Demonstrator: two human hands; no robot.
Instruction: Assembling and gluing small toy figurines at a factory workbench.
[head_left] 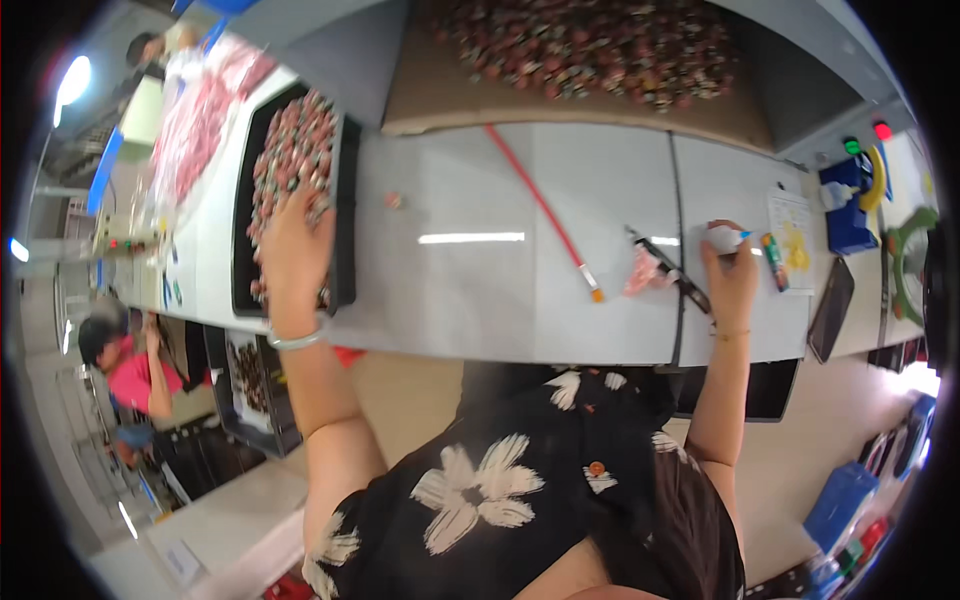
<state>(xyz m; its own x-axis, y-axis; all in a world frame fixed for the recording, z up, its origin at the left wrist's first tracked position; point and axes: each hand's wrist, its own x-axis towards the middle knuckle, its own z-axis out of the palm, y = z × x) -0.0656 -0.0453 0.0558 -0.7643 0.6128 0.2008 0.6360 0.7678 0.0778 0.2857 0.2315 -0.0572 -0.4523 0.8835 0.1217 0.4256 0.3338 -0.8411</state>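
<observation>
My left hand (298, 255) reaches into a long black tray (345, 265) of small round pink, white and dark pieces (295, 150). Its fingertips touch the pieces, with the thumb held apart from the fingers. My right hand (732, 275) is closed around a small white bottle with a blue tip (728, 238), above the right side of the table. One small pinkish piece (395, 200) lies alone to the right of the tray. Beside my right hand rest a black pen-like tool (690, 290) and a crumpled pink scrap (648, 272).
A red-handled brush (545, 210) lies across the grey table (460, 300). At the back, a large cardboard-lined bin (420, 105) holds many similar pieces. A small green tube (774, 262), a paper sheet (795, 235) and a blue holder (850, 220) are on the right. Another person (135, 375) sits far left.
</observation>
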